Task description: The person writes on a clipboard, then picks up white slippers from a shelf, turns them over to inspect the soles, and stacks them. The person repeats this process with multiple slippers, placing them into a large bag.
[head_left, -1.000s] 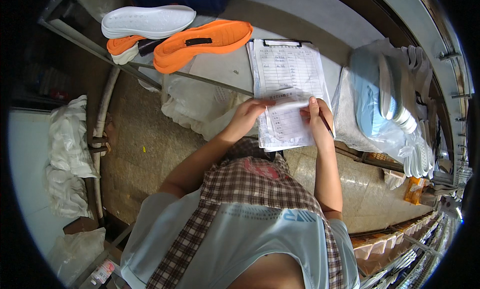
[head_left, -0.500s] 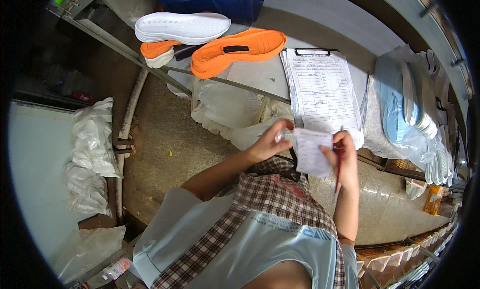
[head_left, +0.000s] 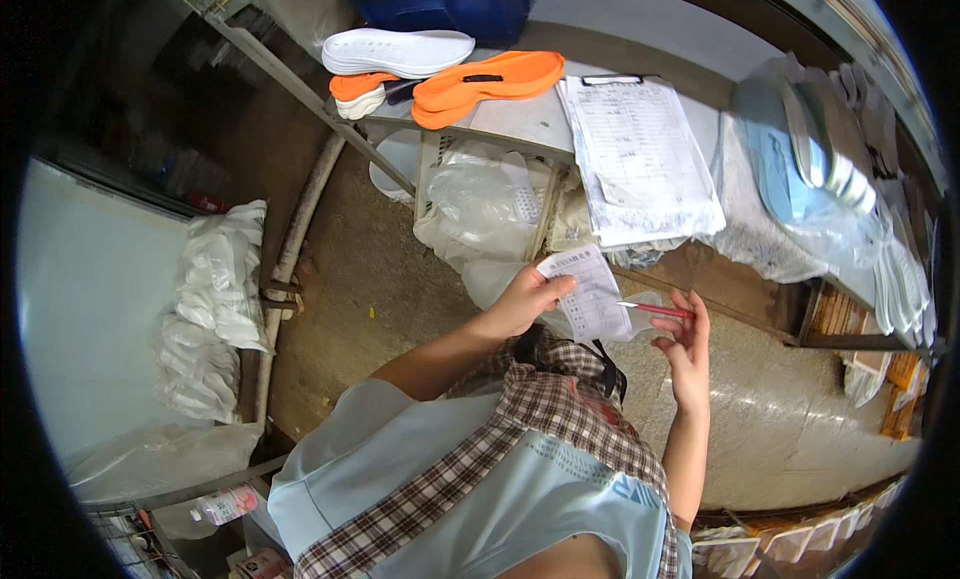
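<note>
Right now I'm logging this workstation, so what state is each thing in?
left hand: shut on the paper slip
paper slip: held up, off the table
right hand: gripping the red pen
red pen: lying level, tip toward the slip
clipboard: flat on the table
orange insoles: lying loose on the table

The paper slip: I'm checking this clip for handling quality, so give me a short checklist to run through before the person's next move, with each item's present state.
1. Left hand grips the paper slip: ok.
2. Right hand holds the red pen: ok.
3. Pen tip at the slip's edge: ok.
4. Slip flat for writing: not ok, unsupported in the air.
5. Clipboard lies on the table: ok.
6. Print readable: cannot tell.
</note>
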A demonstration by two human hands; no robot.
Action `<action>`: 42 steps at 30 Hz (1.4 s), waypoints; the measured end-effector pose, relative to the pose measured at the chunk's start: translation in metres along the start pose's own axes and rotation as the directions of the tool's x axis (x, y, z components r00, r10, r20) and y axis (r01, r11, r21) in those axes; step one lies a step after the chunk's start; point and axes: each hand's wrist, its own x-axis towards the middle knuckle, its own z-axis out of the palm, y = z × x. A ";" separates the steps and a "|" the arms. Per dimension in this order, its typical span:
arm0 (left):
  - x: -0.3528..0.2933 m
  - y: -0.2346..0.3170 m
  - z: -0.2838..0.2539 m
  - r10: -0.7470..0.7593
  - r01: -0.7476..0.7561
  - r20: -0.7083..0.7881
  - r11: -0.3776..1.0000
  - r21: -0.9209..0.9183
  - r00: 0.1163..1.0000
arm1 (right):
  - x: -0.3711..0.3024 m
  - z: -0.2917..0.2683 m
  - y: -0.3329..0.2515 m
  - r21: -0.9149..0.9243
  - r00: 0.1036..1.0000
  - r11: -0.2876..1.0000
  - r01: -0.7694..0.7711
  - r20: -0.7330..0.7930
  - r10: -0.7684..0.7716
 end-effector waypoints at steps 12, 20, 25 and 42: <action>-0.037 0.002 0.029 0.046 -0.046 -0.004 0.995 -0.086 0.999 | -0.168 -0.016 0.104 -0.595 0.977 0.778 0.203 0.073 -0.199; -0.043 0.017 0.060 0.010 -0.003 0.135 0.999 -0.052 0.991 | -0.157 0.000 0.093 -0.673 0.886 0.577 0.463 0.373 -0.277; -0.035 0.029 0.073 -0.016 0.033 0.210 0.996 -0.079 0.978 | -0.142 0.029 0.132 -0.665 0.794 0.609 0.432 0.600 0.093; -0.003 0.051 0.076 0.001 0.042 0.435 0.995 -0.090 0.900 | -0.150 0.048 0.110 -0.647 0.932 0.686 0.333 0.336 -0.136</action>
